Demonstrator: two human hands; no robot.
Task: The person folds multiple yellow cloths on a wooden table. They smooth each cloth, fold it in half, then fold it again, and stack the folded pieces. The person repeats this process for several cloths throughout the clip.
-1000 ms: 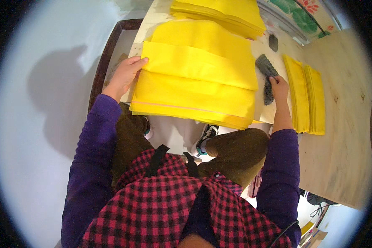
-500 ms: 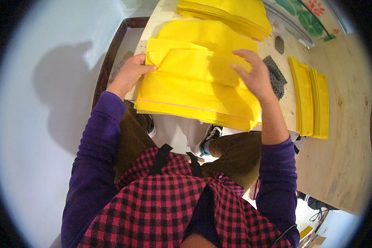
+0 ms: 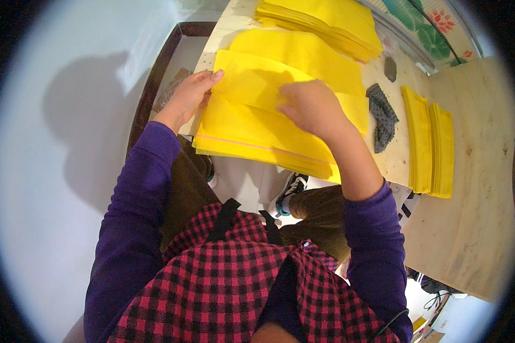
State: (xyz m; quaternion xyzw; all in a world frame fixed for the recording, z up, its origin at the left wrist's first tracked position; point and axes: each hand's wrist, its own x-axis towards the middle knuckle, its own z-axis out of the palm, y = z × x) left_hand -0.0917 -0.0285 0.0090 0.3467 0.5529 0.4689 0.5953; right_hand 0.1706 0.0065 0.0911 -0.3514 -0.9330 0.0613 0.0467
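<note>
Pale wooden worktable (image 3: 475,188) carries our work: a big stack of yellow sheets (image 3: 257,123) at its near-left edge, folded yellow piles (image 3: 430,143) right, more far. Our left hand (image 3: 187,96) pinches the top sheet's left edge; right hand (image 3: 310,106), fingers loosely together, presses its middle, having left the dark cloth (image 3: 381,114) a second ago. Most sheets seem unfolded.

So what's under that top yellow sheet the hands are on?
More yellow sheets, their edges stepping out below the top yellow sheet under the left hand and right hand. Beneath the stack, the table is covered.
</note>
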